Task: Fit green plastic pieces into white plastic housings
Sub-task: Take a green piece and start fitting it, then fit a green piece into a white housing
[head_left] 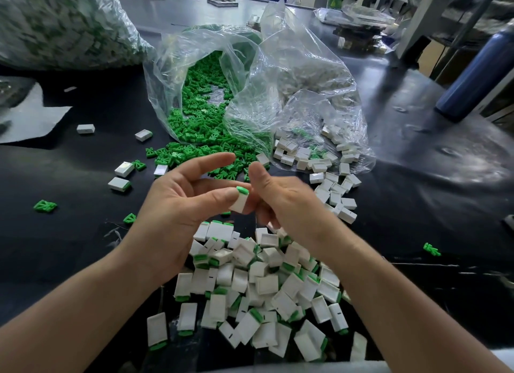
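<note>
Housing [238, 206] is pinched in my left hand [178, 206], thumb on the near face and fingers behind. Green piece [242, 190] sits in its top end with only the cap showing, so I judge it seated or nearly so. Long axis is near upright, tipped a little right: green end up and away from me, white end down toward the table [417, 211].

Right hand [281, 203] is just right of the housing, touching it or almost; it's blurred. Fingers are curled, thumb raised above the green end. Can't tell whether it holds anything.

Key relation: the finished pile [250, 289] lies directly below the housing, nearer me. If the piece is home, the drop is just a release downward from the left hand, no reach needed.

Next parts:
- Loose greens [200, 153] lie beyond the housing and a bit left, at the mouth of the bag [178, 75].
- Empty housings [333, 189] lie right of the housing, past my right hand.

My read is that the right hand is nearer the empties and the left is nearer the greens.

A few stray parts sit left of the housing, well apart.

Risk: the cap may not be flush. I'd press-check it before letting go.
</note>
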Available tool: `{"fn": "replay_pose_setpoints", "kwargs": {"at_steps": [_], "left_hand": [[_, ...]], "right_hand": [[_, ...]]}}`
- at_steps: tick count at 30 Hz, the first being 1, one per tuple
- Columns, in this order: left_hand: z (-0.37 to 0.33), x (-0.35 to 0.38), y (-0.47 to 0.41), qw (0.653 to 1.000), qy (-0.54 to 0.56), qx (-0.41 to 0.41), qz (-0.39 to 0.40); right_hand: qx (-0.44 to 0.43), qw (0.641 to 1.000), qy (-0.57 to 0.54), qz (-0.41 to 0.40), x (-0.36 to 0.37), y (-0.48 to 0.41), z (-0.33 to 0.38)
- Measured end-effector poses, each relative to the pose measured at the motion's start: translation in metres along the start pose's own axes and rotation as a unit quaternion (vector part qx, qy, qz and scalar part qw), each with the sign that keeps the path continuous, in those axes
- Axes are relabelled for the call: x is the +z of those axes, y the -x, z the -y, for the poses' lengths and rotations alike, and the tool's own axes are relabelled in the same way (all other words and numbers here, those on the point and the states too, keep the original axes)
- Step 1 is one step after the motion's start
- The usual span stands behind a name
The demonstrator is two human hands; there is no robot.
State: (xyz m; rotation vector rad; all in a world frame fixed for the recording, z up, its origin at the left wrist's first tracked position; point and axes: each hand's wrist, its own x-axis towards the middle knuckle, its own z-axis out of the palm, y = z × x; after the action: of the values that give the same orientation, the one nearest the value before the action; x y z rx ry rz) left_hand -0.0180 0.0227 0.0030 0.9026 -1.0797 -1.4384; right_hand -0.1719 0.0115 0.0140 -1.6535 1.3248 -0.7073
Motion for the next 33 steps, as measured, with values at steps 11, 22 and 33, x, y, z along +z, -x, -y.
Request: {"fn": "replay_pose_setpoints", "kwargs": {"at_steps": [11, 22, 33], "left_hand": [[-0.003, 0.002, 0.006, 0.994, -0.087, 0.016, 0.064], [-0.001, -0.004, -0.004, 0.995, -0.072, 0.006, -0.061], [0.006, -0.003, -0.003, 0.986, -0.169, -0.001, -0.007]], "right_hand": [[0.091, 0.952, 0.283, -0.072, -0.049, -0.009, -0.022], [0.072, 0.930, 0.359, -0.039, -0.032, -0.009, -0.016], [-0.057, 0.997, -0.001, -0.060, -0.006, -0.007, -0.009]]}}
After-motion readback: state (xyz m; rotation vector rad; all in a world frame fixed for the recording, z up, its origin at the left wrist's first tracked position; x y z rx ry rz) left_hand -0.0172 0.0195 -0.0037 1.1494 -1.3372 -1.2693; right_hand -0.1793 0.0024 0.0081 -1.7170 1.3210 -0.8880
